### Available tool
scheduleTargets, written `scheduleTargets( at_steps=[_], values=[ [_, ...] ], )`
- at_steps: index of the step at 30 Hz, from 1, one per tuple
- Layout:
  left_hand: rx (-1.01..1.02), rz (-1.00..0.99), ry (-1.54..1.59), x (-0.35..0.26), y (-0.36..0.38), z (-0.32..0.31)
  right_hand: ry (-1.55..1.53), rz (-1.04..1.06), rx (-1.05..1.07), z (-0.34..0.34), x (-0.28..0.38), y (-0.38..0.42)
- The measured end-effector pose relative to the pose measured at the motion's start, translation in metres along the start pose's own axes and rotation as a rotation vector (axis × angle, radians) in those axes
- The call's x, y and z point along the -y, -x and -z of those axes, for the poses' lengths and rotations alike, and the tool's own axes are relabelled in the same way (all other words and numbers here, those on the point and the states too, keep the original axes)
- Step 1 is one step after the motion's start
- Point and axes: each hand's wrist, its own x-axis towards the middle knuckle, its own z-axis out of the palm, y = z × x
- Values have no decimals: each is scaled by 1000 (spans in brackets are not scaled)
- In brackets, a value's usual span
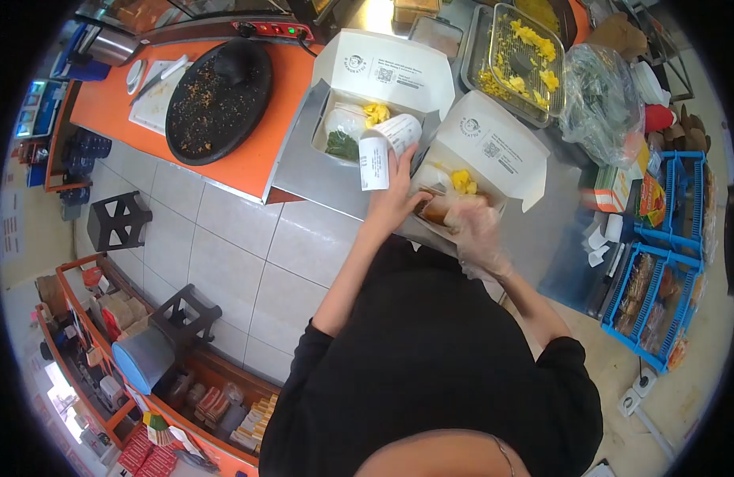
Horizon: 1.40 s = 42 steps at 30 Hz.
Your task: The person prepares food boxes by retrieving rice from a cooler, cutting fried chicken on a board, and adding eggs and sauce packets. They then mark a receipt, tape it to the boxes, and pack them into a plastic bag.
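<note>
Two open white boxes with printed lids stand side by side on the metal counter. The left box (328, 151) holds rice, yellow pieces and green leaves. In the right box (514, 184) are yellow pieces and something brown. My left hand (395, 197), bare, is closed on a curled printed paper slip (374, 164) between the boxes, its thumb near the right box's edge. My right hand (476, 226), in a clear plastic glove, is over the right box's front part; it is blurred, and its fingers cannot be made out.
A glass tray (494, 79) of yellow pieces stands behind the right box, beside a plastic bag (598, 99). Blue baskets (661, 246) are at the right. A round black tray (216, 103) and a knife (156, 81) lie on the orange counter (283, 67).
</note>
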Motion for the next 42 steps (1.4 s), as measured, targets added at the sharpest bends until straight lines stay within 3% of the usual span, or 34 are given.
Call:
scheduleTargets(
  at_steps=[1,2,4,6,8,10,12,14,16,17,18,19,21,22,23,25,26,27,28,29,31,32,34,35,37,39,40,41,42],
  values=[
    [-8,-6,-8,3,1,3,-62,-212,-104,1,13,-10],
    [-177,34,60,8,4,10,-68,-203,-109,3,30,-27],
    [-467,140,74,17,18,34,36,-391,-250,0,59,-65],
    [-686,258,16,28,34,66,152,-146,-176,-26,47,-95],
    [-817,336,37,41,51,89,-278,-61,-253,-78,20,-127],
    [-864,357,-41,46,65,108,53,-50,3,-98,4,-155],
    [-873,395,-109,37,75,121,-128,-205,239,-111,-14,-168],
    [-870,413,-117,30,83,125,788,341,-54,-121,-18,-158],
    [-862,386,-122,24,89,125,629,720,-253,-103,-6,-151],
    [-860,390,-92,17,89,124,805,497,18,-105,-1,-148],
    [-828,371,-76,9,88,120,942,263,291,-105,2,-146],
    [-818,397,7,0,87,117,952,235,275,-95,5,-143],
    [-789,404,86,-27,77,110,565,272,124,-76,7,-139],
    [-717,344,126,-49,72,103,405,334,-224,-73,4,-130],
    [-643,287,162,-67,70,96,411,322,-239,-41,7,-120],
    [-532,219,152,-83,74,78,103,644,-221,57,16,-77],
    [-328,190,524,-80,83,63,169,536,-415,88,-4,-46],
    [-110,155,889,-81,89,46,447,503,-575,121,-30,-15],
    [-88,365,1156,-106,89,6,381,127,-674,146,-61,22],
    [117,219,1226,-138,64,-32,304,-212,-759,177,-79,51],
    [521,98,781,-170,29,-112,403,-494,-1001,237,-109,109],
    [481,-231,454,-163,19,-161,673,-605,-910,265,-129,145],
    [521,-165,398,-147,20,-226,458,-699,-1000,290,-164,176],
    [473,-262,335,-151,19,-241,431,-687,-978,292,-159,162],
    [503,-241,246,-158,23,-254,-182,-568,-803,278,-145,125],
    [516,-146,113,-159,31,-261,-458,-345,-472,231,-163,80],
    [544,-81,5,-156,31,-262,-352,-347,-270,216,-140,48],
    [532,-60,-16,-144,35,-264,-437,-243,-198,198,-125,24],
    [524,-81,-79,-127,43,-268,-316,-148,-140,175,-118,3]
  ],
)
